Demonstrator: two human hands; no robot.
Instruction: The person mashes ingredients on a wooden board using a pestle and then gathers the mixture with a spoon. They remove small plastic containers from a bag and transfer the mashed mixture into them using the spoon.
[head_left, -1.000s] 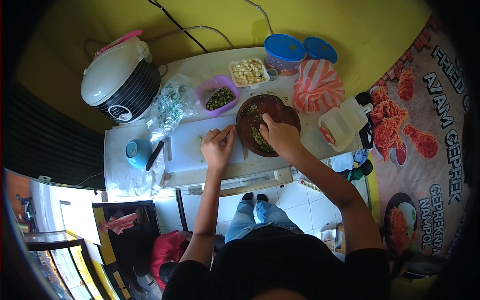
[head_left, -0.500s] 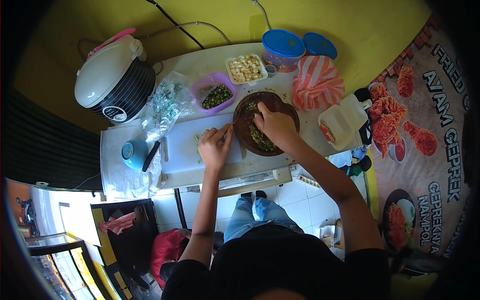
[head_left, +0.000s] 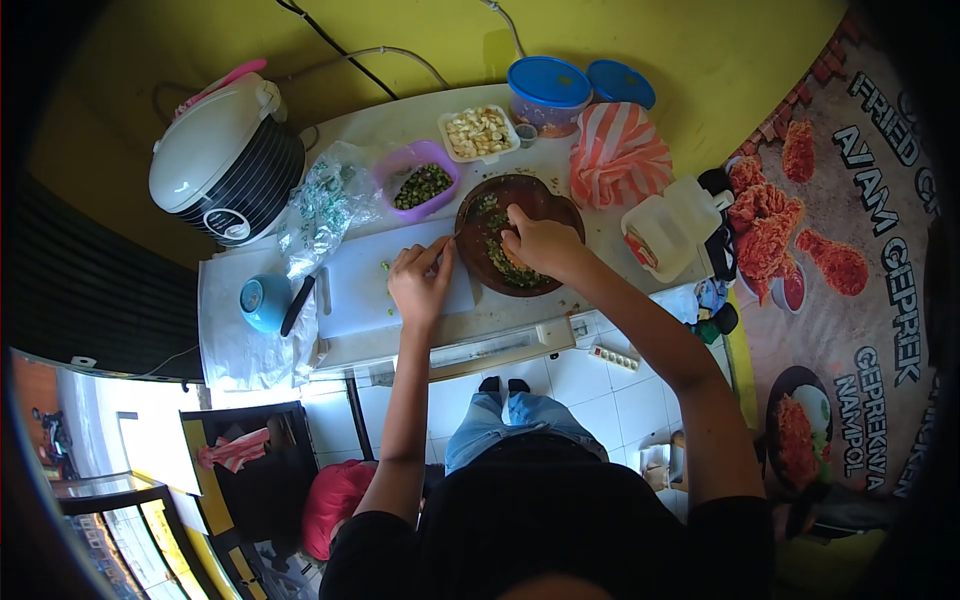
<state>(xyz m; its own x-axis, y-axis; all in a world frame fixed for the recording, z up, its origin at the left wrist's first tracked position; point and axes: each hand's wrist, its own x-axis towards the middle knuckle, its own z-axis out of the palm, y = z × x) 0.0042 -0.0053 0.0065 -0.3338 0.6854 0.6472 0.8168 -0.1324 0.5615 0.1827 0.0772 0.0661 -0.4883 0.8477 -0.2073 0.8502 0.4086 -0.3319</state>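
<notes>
Stands on counter (head_left: 607, 225). Judge dark bowl (head_left: 540, 198) heavy, stiff, possibly brittle; take by opposite rims. Reaches slightly farther over it than a second ago with right hand (head_left: 548, 247), fingers curled; cannot tell hidden grip. Shows left hand (head_left: 418, 285) at left rim, fingertips together, clamping unconfirmed. Rate green pieces (head_left: 515, 272) soft, moist

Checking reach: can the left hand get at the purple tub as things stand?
Probably yes. The left hand is by the brown bowl, with mostly flat cutting board between it and the purple tub; the plastic bag sits left of that path.
</notes>
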